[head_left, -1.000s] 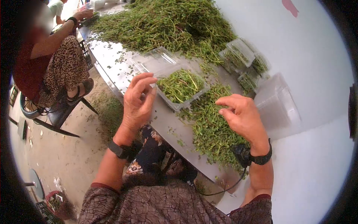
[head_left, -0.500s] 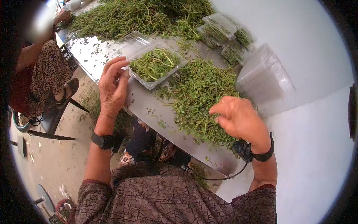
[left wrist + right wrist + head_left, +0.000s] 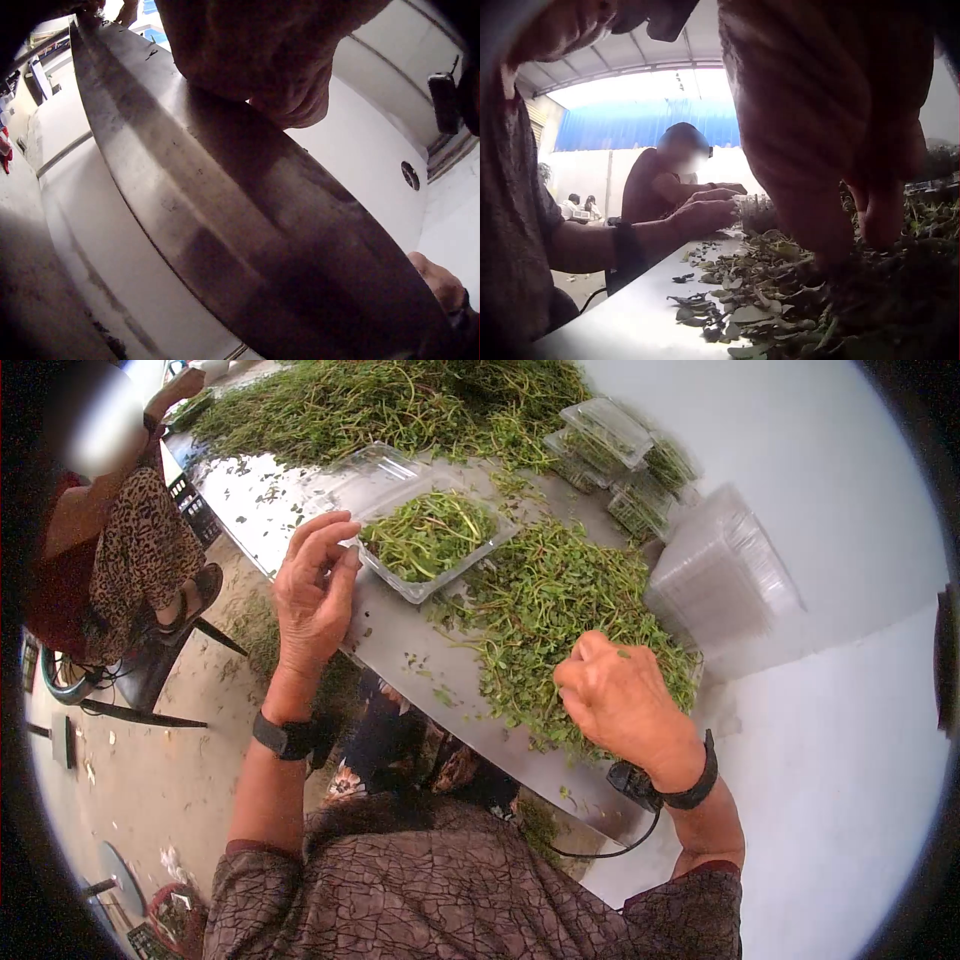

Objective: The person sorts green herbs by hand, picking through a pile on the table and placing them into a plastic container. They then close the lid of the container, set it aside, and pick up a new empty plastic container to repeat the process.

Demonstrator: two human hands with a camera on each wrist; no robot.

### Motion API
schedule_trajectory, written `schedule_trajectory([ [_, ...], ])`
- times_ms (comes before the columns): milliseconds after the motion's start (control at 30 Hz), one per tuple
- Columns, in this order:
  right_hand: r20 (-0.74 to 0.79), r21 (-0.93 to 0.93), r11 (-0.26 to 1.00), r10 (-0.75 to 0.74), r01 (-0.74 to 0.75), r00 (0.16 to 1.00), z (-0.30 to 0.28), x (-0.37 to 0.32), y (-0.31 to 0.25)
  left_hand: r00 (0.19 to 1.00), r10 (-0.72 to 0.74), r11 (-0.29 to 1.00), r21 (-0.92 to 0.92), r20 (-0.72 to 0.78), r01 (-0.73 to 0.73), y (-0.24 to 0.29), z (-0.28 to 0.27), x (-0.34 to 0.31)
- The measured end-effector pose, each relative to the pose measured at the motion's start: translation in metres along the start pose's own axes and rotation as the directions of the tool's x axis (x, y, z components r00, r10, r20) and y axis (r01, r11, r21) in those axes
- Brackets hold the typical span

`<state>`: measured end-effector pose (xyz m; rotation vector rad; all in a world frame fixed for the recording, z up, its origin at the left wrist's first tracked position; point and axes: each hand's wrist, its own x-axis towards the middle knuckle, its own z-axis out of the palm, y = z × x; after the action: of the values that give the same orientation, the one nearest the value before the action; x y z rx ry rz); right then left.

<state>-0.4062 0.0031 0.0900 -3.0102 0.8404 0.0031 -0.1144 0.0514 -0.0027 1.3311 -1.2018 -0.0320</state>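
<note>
A clear plastic box [image 3: 470,563] with its lid folded back holds leafy green sprigs [image 3: 425,535]. At its left corner is my left hand [image 3: 318,585], fingers loosely bent and fingertips right at the rim. My right hand [image 3: 625,695] reaches down into a loose heap of the same greens [image 3: 530,630] to the right of the box. In the right wrist view its fingers [image 3: 881,214] point straight down among the leaves [image 3: 780,300]. The fingertips are hidden there, so I cannot tell whether they pinch any sprigs.
A large mound of greens [image 3: 400,410] covers the far part of the metal table [image 3: 400,650]. Filled clear boxes [image 3: 605,435] are stacked at the back right, beside nested plastic boxes [image 3: 720,570] near the white wall. Another person [image 3: 140,550] sits at the left.
My right hand has gone from hovering over the small heap down into it. My left hand stays beside the box. The head view has shifted, moving the table within the picture.
</note>
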Motion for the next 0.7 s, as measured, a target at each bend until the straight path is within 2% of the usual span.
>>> schedule_trajectory([
  [67,-0.069,0.032,0.999,-0.006,0.008,0.998,-0.003,0.003,0.001,1.000,0.022,1.000,-0.004,-0.004,-0.022,-0.002,0.000,0.000],
  [100,-0.071,0.032,0.999,-0.013,0.015,0.997,-0.006,0.005,0.002,0.999,0.001,1.000,-0.004,0.043,-0.001,-0.002,-0.002,-0.001],
  [167,-0.186,0.045,0.999,0.017,-0.009,0.982,-0.014,0.010,0.004,0.999,-0.017,1.000,-0.008,0.044,0.018,0.000,-0.003,-0.002],
  [200,-0.187,0.043,0.999,0.013,-0.005,0.982,-0.017,0.013,0.004,0.998,-0.033,0.999,-0.018,0.049,0.034,0.000,-0.002,-0.001],
  [267,-0.249,0.061,0.998,0.036,-0.021,0.968,-0.022,0.019,0.003,1.000,-0.013,1.000,-0.028,-0.004,0.013,-0.001,0.001,0.000],
  [500,-0.220,0.104,0.990,-0.075,0.100,0.973,-0.007,0.048,-0.017,1.000,0.004,0.999,-0.049,-0.025,-0.005,-0.002,0.002,-0.001],
  [600,-0.158,0.005,0.996,-0.083,0.085,0.984,-0.005,0.057,-0.024,1.000,-0.007,1.000,-0.001,0.027,0.007,0.000,-0.002,-0.001],
  [700,-0.153,0.039,0.988,-0.139,0.147,0.978,0.001,0.060,-0.024,1.000,-0.008,1.000,-0.004,0.030,0.008,-0.002,-0.001,-0.002],
])
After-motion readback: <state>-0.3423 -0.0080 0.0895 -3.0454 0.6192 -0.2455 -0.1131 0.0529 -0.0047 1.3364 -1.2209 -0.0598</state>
